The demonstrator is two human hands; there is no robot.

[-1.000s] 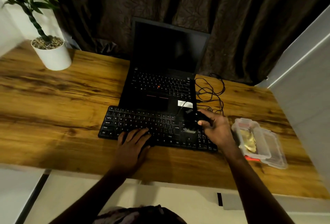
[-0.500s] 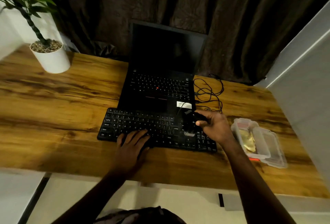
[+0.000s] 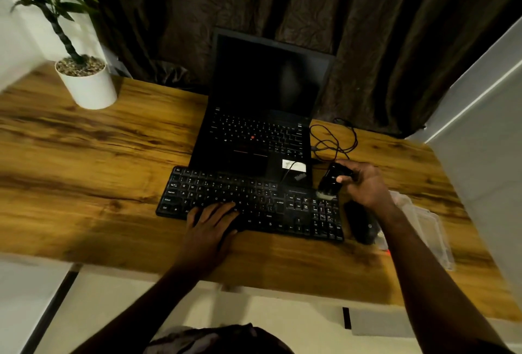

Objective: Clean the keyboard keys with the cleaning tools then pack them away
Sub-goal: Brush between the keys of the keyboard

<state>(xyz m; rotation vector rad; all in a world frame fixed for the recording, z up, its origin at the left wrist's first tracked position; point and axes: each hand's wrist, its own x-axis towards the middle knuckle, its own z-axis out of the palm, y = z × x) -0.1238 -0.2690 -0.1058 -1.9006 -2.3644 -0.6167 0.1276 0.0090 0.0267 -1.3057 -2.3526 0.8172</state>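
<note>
While right hand (image 3: pixel 367 187) grips brush (image 3: pixel 331 182), left hand (image 3: pixel 210 226) flat on keyboard (image 3: pixel 254 194): wooden desk (image 3: pixel 84 170), curtain (image 3: pixel 395 29).

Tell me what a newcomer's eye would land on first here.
First, the right hand grips a black cleaning brush, its pale bristles down on the far right corner of the black keyboard in the middle of the wooden desk. The left hand rests flat on that keyboard's near edge. Behind both stands an open laptop with a dark screen.
</note>
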